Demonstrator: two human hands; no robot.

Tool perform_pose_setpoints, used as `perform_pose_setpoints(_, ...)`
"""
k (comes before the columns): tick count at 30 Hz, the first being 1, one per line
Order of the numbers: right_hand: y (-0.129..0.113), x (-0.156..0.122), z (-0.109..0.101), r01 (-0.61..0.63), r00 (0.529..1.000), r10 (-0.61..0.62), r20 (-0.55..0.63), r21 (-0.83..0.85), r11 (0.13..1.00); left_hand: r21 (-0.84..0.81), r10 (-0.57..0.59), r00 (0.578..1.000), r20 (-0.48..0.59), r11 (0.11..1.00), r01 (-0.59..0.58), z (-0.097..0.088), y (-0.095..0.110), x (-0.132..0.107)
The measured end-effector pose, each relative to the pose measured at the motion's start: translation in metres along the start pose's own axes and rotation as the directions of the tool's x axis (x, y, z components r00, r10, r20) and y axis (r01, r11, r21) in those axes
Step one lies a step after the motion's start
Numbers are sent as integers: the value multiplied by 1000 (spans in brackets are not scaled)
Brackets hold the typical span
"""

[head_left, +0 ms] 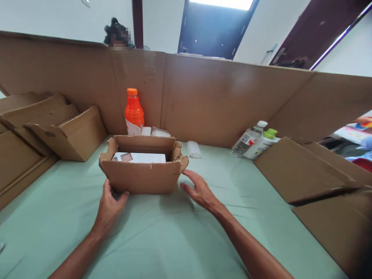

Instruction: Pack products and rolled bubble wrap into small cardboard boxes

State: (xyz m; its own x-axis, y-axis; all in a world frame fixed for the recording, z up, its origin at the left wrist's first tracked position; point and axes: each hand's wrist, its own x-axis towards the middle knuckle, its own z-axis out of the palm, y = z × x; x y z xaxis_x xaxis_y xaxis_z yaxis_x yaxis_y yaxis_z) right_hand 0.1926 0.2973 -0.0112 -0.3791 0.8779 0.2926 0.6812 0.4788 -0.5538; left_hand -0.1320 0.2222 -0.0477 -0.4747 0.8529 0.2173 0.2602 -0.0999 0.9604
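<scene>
A small open cardboard box stands on the pale green table cover in front of me. A white packet with a brown patch lies inside it. My left hand rests at the box's near left corner, thumb against the front wall, fingers curled under the edge. My right hand hovers just right of the box, fingers stretched out and apart, holding nothing.
An orange bottle and small white packets sit behind the box. A clear bottle and a green-capped white bottle lie at right. Flat cardboard is stacked right, folded boxes left. A cardboard wall runs behind; a person sits beyond it.
</scene>
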Motion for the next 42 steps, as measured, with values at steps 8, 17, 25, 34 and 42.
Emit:
perform_pose_setpoints(8, 68, 85, -26, -199, 954, 173, -244, -87, 976, -42, -98, 995, 14, 994, 99, -5, -16, 1)
perform_pose_setpoints(17, 36, 11, -55, -211, 847, 318, -425, 280, 936, -30, -50, 997, 53, 998, 52, -5, -17, 3)
perform_pose_setpoints(25, 0, -111, -47, -345, 854, 451, -259, 366, 864, 108, 45, 998, -51, 993, -39, -22, 36, -20)
perform_pose_setpoints(34, -29, -90, -53, -283, 954, 280, -105, -13, 959, 298, 209, 967, 143, 923, -243, -22, 61, -134)
perform_pose_setpoints(42, -60, -157, -104, -194, 974, 221, -43, 345, 919, 298, 126, 966, 224, 935, -191, -29, 54, -150)
